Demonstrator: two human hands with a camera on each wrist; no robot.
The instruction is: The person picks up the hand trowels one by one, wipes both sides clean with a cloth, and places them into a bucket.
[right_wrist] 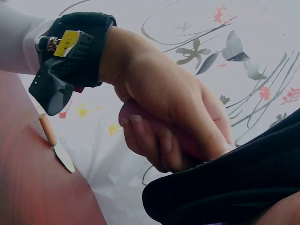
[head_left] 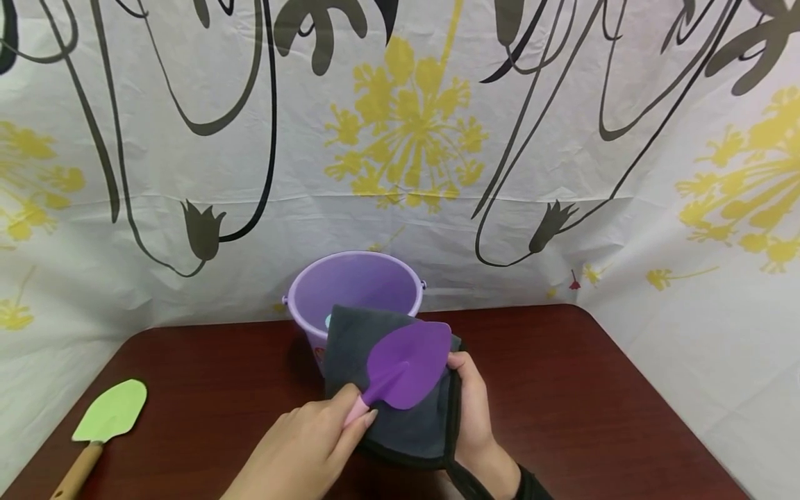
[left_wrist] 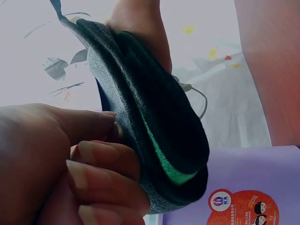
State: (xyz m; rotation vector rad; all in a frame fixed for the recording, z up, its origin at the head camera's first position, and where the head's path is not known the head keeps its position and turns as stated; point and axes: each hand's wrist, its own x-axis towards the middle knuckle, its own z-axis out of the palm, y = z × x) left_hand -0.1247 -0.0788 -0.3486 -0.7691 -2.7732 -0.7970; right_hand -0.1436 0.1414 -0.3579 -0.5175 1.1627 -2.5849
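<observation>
My left hand (head_left: 306,444) grips the pink handle of a purple toy trowel (head_left: 419,354), its blade up and to the right. A folded dark grey cloth (head_left: 406,437) with black edging lies behind the blade, held at its right side by my right hand (head_left: 478,423), thumb on the front. In the left wrist view the cloth (left_wrist: 161,98) shows several layers with a green strip between them. The right wrist view shows my left hand (right_wrist: 164,89) curled round the handle, while the cloth (right_wrist: 225,187) hides the blade.
Behind the cloth, a light purple bucket (head_left: 356,281) stands at the back of the dark red-brown table (head_left: 562,389), partly hidden. A light green trowel (head_left: 112,413) with a wooden handle lies at the left. A patterned white curtain (head_left: 250,167) hangs behind the table.
</observation>
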